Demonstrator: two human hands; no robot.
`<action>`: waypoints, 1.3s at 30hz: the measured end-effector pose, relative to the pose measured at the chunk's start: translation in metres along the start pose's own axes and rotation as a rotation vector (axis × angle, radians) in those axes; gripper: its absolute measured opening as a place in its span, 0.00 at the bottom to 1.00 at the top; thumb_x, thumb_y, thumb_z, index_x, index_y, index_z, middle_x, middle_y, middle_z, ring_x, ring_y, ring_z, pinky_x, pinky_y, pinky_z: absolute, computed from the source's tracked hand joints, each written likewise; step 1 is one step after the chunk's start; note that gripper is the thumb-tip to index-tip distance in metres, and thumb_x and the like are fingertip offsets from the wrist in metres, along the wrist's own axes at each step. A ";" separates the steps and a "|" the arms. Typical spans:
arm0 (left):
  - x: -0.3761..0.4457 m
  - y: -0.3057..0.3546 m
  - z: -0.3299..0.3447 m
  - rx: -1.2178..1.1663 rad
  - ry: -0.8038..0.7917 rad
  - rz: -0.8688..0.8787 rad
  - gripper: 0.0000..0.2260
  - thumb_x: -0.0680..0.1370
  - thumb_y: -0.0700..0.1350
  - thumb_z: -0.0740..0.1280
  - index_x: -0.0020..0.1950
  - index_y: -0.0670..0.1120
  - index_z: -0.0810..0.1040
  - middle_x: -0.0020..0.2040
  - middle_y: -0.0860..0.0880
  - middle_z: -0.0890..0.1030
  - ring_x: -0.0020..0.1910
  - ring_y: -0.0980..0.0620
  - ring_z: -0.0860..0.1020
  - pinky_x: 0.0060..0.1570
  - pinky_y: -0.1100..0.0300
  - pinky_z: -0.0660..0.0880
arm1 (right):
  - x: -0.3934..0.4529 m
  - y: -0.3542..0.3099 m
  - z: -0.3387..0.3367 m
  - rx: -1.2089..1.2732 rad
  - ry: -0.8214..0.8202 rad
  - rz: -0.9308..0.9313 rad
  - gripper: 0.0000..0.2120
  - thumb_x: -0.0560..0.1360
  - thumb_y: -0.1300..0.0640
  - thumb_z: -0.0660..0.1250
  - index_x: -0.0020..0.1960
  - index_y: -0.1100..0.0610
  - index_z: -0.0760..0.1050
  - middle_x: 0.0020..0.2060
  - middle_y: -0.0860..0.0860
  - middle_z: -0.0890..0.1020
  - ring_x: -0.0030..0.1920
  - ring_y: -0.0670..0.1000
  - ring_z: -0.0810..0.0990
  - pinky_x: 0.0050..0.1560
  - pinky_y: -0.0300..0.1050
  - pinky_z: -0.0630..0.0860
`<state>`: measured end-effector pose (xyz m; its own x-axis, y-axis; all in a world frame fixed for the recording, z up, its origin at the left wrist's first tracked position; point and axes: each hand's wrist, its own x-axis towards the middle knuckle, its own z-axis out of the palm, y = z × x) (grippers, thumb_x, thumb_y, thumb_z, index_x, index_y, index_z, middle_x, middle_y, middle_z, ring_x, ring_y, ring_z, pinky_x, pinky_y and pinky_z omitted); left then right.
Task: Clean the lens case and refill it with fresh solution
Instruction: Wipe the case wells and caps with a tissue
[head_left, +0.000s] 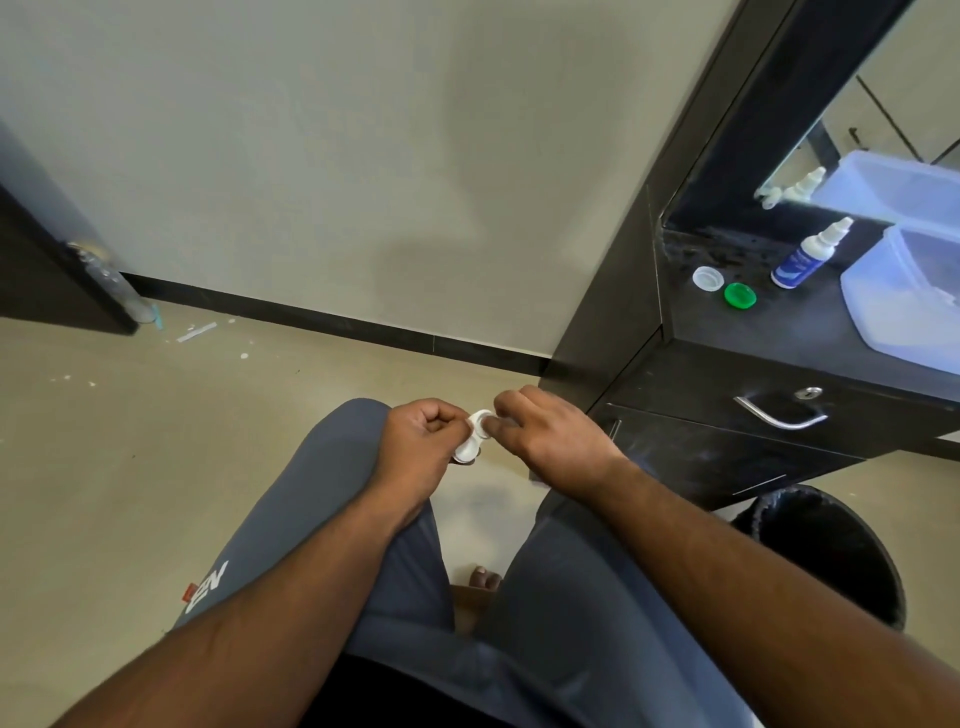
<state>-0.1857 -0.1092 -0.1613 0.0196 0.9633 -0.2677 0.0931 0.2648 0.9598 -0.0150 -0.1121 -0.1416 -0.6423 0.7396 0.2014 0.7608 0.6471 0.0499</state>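
A white lens case (471, 435) is held in the air above the floor, between the knees of a seated person in grey trousers (291, 519), left of a dark dressing unit. The lower end of the case is pinched by the curled fingers (441, 415) of the left hand (421, 447). Its upper well is pinched between thumb and curled fingers of the right hand (550, 431); whether a fingertip is pushed inside the well cannot be told.

On the dark surface (810, 322) to the right, a white cap (708, 278) and a green cap (740, 296) are laid just beside each other, open sides up. Near them a solution bottle (808, 254) with a blue label and white nozzle is stood, its reflection seen in the mirror (909, 104) behind. A clear plastic tub (904, 291) is set at the right edge of the surface. Below, a drawer with a metal handle (779, 413) and a keyhole is seen shut. A black bin (831, 551) is placed on the floor beside the right forearm. White specks and a strip of debris (196, 332) are scattered on the floor by the dark skirting.
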 end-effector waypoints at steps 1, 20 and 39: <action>0.000 0.001 0.000 0.004 0.008 0.005 0.04 0.74 0.37 0.70 0.42 0.44 0.83 0.38 0.46 0.84 0.38 0.45 0.83 0.40 0.52 0.82 | 0.001 -0.004 0.002 0.018 0.016 0.049 0.15 0.68 0.63 0.75 0.53 0.62 0.76 0.41 0.56 0.77 0.39 0.54 0.75 0.33 0.48 0.77; 0.000 0.010 -0.006 -0.060 0.088 0.092 0.06 0.74 0.37 0.71 0.42 0.47 0.83 0.37 0.51 0.85 0.37 0.55 0.83 0.38 0.63 0.79 | 0.015 -0.052 -0.013 2.366 0.445 1.441 0.11 0.79 0.64 0.62 0.59 0.64 0.75 0.45 0.60 0.80 0.37 0.52 0.80 0.37 0.46 0.80; 0.006 0.005 -0.006 -0.046 -0.005 0.055 0.08 0.75 0.33 0.67 0.41 0.44 0.82 0.38 0.41 0.84 0.35 0.45 0.82 0.33 0.60 0.78 | 0.015 -0.008 -0.005 0.419 0.128 0.304 0.05 0.73 0.62 0.70 0.48 0.61 0.82 0.40 0.55 0.80 0.39 0.52 0.78 0.38 0.44 0.75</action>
<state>-0.1911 -0.1015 -0.1573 0.0281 0.9763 -0.2146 0.0459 0.2132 0.9759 -0.0307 -0.1073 -0.1343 -0.3620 0.8938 0.2649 0.7917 0.4448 -0.4189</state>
